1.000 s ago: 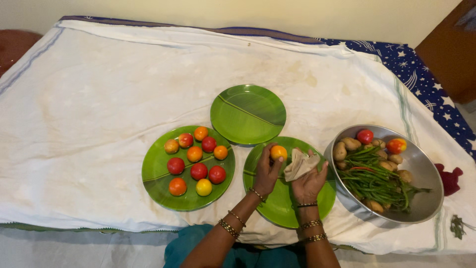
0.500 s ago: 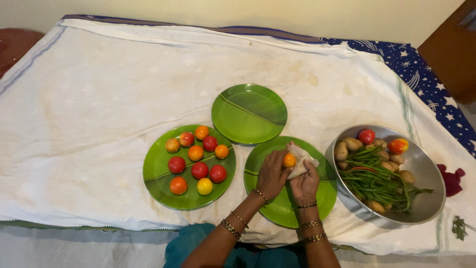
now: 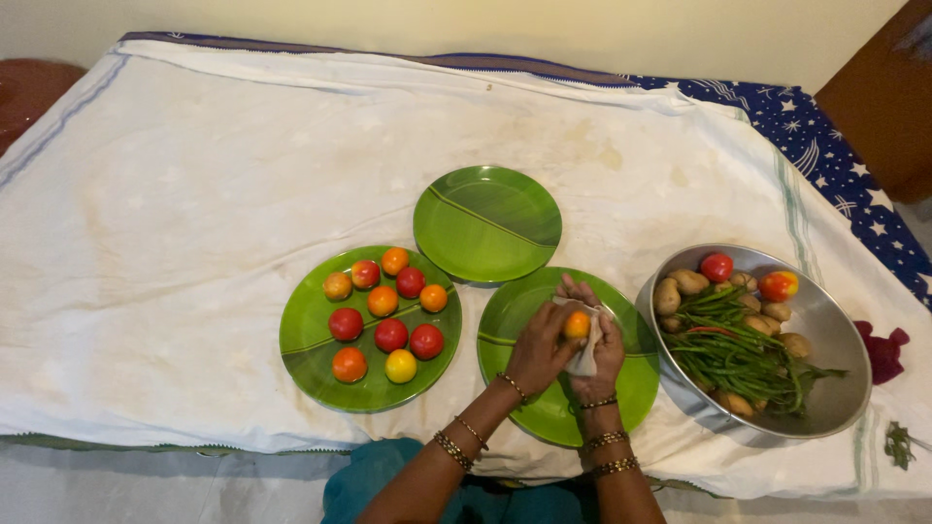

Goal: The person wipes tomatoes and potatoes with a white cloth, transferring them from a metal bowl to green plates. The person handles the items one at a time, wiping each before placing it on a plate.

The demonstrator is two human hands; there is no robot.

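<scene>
My left hand (image 3: pixel 537 351) and my right hand (image 3: pixel 604 355) are pressed together over the nearest green plate (image 3: pixel 633 390). Between them sits a small orange tomato (image 3: pixel 577 324), gripped by the left fingers. A white cloth (image 3: pixel 585 363) lies in my right palm, against the tomato. Both wrists wear bangles. To the left, a second green plate (image 3: pixel 303 342) carries several red, orange and yellow tomatoes (image 3: pixel 391 335). A third green plate (image 3: pixel 487 223) lies bare behind.
A steel bowl (image 3: pixel 847 390) at the right holds green beans (image 3: pixel 730 351), potatoes (image 3: pixel 687 281) and two tomatoes (image 3: pixel 716 266). Everything rests on a stained white sheet (image 3: pixel 214 194). A blue starred cloth (image 3: pixel 835 126) shows at the far right, and a dark red scrap (image 3: pixel 882 351) lies beside the bowl.
My hands have come together: the left brought the tomato to the right hand's cloth, and both now close around it over the plate.
</scene>
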